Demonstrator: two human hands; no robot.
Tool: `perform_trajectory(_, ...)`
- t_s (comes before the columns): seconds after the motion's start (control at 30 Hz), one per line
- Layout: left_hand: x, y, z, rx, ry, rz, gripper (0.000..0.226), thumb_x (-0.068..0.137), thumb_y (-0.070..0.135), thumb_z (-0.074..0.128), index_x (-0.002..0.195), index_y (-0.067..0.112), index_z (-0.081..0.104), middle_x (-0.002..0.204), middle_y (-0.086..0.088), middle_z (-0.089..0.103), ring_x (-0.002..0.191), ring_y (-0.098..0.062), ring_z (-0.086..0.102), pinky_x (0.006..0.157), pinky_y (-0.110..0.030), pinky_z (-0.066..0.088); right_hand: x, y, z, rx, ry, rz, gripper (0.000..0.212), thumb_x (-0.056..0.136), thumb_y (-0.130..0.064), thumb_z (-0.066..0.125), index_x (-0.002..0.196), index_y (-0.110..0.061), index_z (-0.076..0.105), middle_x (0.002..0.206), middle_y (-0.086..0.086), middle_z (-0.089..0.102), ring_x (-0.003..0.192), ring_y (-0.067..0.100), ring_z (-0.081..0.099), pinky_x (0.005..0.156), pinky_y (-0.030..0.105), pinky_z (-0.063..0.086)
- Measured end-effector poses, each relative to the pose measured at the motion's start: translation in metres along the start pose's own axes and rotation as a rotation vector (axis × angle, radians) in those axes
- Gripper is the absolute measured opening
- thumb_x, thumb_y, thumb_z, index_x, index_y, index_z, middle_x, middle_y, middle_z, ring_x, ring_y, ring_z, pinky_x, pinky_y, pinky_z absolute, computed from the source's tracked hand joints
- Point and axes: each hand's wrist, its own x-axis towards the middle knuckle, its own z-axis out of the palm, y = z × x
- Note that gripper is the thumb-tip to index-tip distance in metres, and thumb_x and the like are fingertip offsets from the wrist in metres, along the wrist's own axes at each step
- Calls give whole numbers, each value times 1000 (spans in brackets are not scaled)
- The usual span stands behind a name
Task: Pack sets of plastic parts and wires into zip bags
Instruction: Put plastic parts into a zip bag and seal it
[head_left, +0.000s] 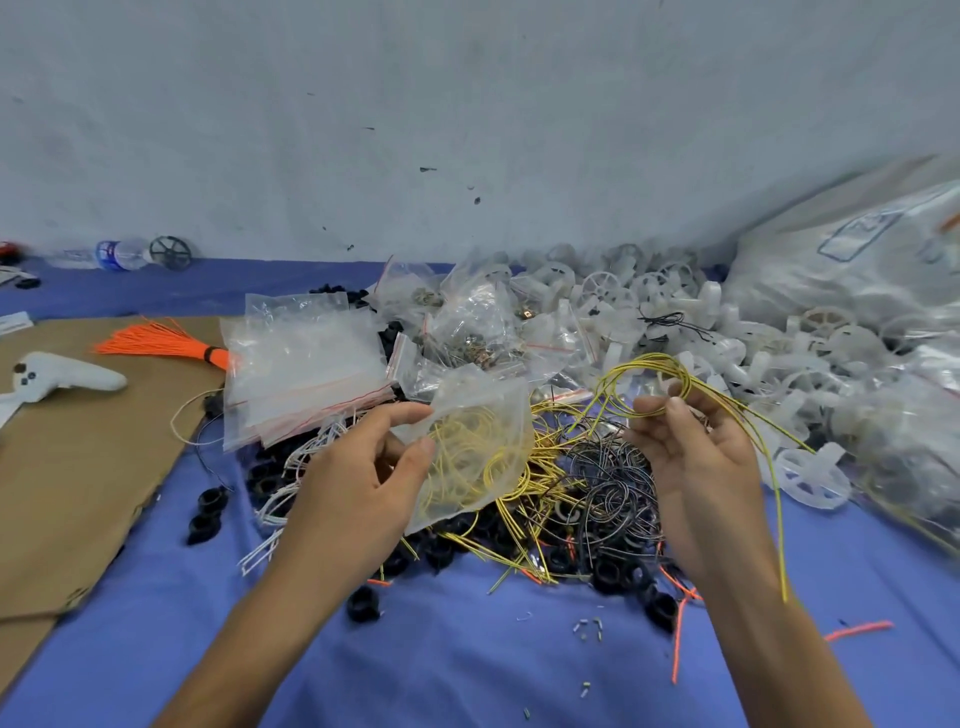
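My left hand pinches a clear zip bag by its left edge, above a tangle of wires. My right hand pinches a looped yellow wire, whose ends trail down to the right. Under both hands lies a heap of yellow wires, dark wires, white wires and black plastic rings. A stack of empty zip bags lies to the left. White plastic wheels are piled at the back right.
A blue cloth covers the table, with cardboard at the left. On it lie an orange wire bundle and a white handle-shaped part. A large plastic sack leans at the far right. A water bottle lies by the wall.
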Motion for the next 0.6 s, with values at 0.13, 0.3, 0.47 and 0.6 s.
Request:
perform_trajectory(0.13, 3, -1, 2, 17, 3, -11, 19, 94, 34, 60, 110, 44, 61, 63, 12, 56, 56, -5, 51, 60, -28, 39, -14, -16, 5, 52, -49, 28, 14, 100, -3, 44, 99, -11, 55, 81, 8, 67, 72, 19, 61, 69, 27, 55)
perform_trajectory(0.3, 2, 10, 9, 153, -14, 45, 24, 96, 37, 56, 120, 38, 62, 65, 20, 57, 59, -5, 53, 59, -25, 37, -43, -19, 9, -226, -365, 183, 15, 87, -6, 59, 95, -13, 69, 72, 14, 66, 58, 20, 56, 52, 28, 50)
perform_trajectory(0.47, -14, 19, 25, 393, -90, 194, 34, 101, 35, 47, 133, 30, 57, 89, 4, 72, 83, -25, 66, 69, -36, 47, -66, 19, 36, -453, -470, 354, 18, 96, -2, 51, 106, -9, 65, 74, 12, 69, 55, 18, 57, 50, 27, 51)
perform_trajectory(0.6, -28, 19, 27, 529, -283, 232, 46, 100, 30, 42, 144, 39, 36, 119, 10, 64, 105, -21, 62, 80, -36, 49, -62, 31, 51, -402, -431, 379, 23, 91, 2, 46, 83, -3, 67, 69, 12, 66, 54, 16, 60, 52, 25, 52)
